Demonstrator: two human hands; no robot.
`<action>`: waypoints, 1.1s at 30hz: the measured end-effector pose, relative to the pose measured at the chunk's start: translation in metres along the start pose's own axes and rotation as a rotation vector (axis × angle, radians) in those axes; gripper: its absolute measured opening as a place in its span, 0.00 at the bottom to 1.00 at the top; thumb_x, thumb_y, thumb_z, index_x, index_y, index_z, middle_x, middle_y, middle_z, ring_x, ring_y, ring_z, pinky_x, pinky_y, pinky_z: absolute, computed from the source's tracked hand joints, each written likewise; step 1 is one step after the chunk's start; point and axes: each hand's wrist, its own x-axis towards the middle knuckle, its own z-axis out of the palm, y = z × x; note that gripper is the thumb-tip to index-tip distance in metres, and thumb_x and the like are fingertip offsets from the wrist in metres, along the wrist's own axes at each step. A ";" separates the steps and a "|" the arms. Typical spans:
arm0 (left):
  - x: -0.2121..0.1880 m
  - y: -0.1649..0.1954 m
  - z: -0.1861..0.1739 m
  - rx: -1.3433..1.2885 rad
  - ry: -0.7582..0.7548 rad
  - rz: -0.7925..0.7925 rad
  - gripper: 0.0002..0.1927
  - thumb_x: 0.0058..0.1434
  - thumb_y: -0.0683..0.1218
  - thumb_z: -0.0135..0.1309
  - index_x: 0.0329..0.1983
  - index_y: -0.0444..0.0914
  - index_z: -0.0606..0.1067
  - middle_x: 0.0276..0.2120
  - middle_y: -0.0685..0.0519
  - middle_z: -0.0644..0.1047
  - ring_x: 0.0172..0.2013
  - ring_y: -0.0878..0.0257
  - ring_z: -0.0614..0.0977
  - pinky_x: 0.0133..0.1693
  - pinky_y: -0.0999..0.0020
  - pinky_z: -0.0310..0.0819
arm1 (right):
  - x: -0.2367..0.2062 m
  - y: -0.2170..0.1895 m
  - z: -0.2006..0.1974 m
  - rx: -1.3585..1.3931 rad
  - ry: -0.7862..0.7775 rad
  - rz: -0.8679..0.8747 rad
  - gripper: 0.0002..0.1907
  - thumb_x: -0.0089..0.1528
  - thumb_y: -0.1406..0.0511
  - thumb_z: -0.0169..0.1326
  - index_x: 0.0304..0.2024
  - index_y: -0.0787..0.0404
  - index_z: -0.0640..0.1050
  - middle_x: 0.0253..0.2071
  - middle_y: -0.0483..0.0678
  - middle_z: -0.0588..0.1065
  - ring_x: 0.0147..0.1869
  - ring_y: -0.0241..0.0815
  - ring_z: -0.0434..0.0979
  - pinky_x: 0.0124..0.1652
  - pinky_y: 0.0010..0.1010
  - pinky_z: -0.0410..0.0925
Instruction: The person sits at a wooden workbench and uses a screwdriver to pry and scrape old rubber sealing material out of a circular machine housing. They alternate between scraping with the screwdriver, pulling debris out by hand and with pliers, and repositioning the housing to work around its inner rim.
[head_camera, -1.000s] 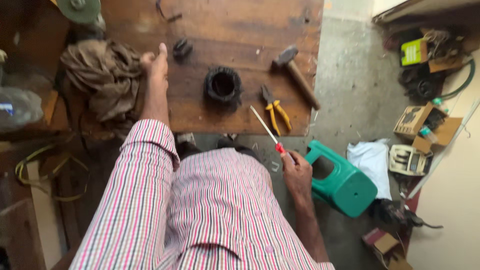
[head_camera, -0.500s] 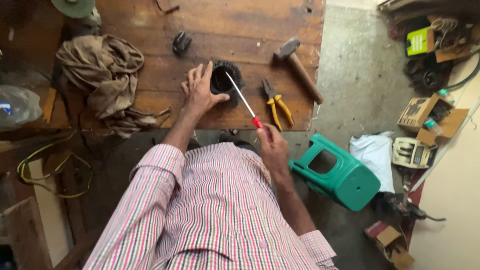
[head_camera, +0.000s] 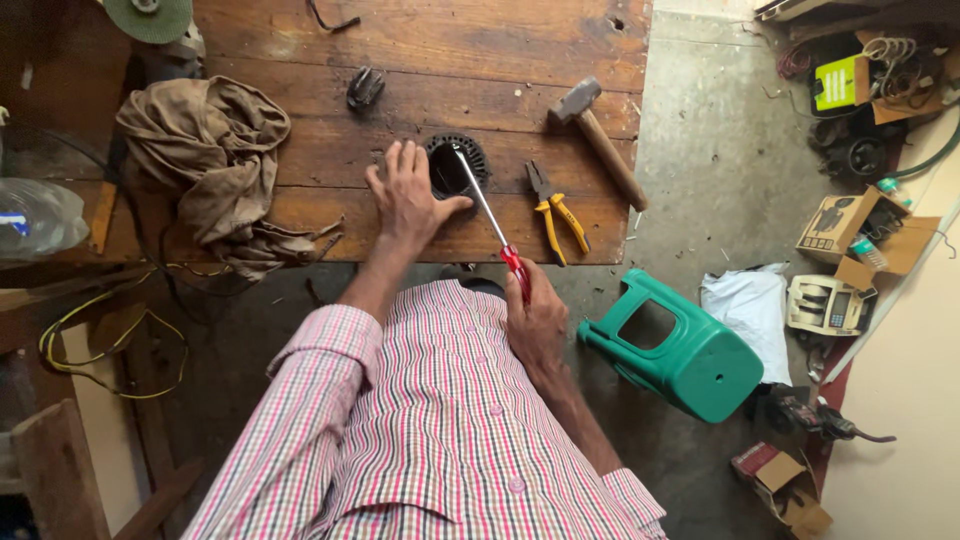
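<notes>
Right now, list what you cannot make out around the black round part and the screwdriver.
Head view only:
- Screwdriver tip: lost in the dark hollow of the black round part, so what it touches is hidden.
- Part's left side: covered by the left hand.
- Screwdriver's red handle: mostly wrapped by the right hand.
- Small dark piece on the wooden bench: too small to identify.

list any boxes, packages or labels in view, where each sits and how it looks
Open brown cardboard box: floor at right, flaps up, items inside.
Small brown carton: floor at lower right, flaps open, reddish side.
Yellow-green flat pack: upper right among dark clutter, rectangular.
White bag: floor beside the green stool, crumpled.
</notes>
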 end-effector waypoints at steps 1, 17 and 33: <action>-0.003 0.005 0.005 -0.024 0.010 -0.039 0.62 0.41 0.78 0.67 0.66 0.30 0.67 0.67 0.42 0.67 0.70 0.47 0.61 0.62 0.28 0.53 | -0.001 0.003 0.002 -0.004 0.002 -0.007 0.18 0.68 0.59 0.52 0.56 0.63 0.76 0.44 0.62 0.79 0.45 0.62 0.82 0.42 0.47 0.72; 0.021 -0.001 0.012 -0.034 -0.222 -0.032 0.74 0.29 0.76 0.69 0.73 0.31 0.58 0.72 0.41 0.62 0.74 0.51 0.54 0.65 0.22 0.36 | 0.022 -0.004 0.025 -0.073 -0.158 0.134 0.16 0.66 0.56 0.52 0.48 0.60 0.78 0.30 0.64 0.78 0.36 0.67 0.79 0.36 0.55 0.69; 0.018 0.016 0.013 -0.123 -0.237 -0.190 0.71 0.33 0.73 0.71 0.73 0.34 0.56 0.72 0.45 0.62 0.74 0.53 0.54 0.64 0.18 0.30 | 0.132 -0.077 -0.027 -0.500 -0.260 -0.190 0.18 0.58 0.57 0.58 0.25 0.67 0.80 0.25 0.64 0.76 0.29 0.65 0.78 0.31 0.52 0.72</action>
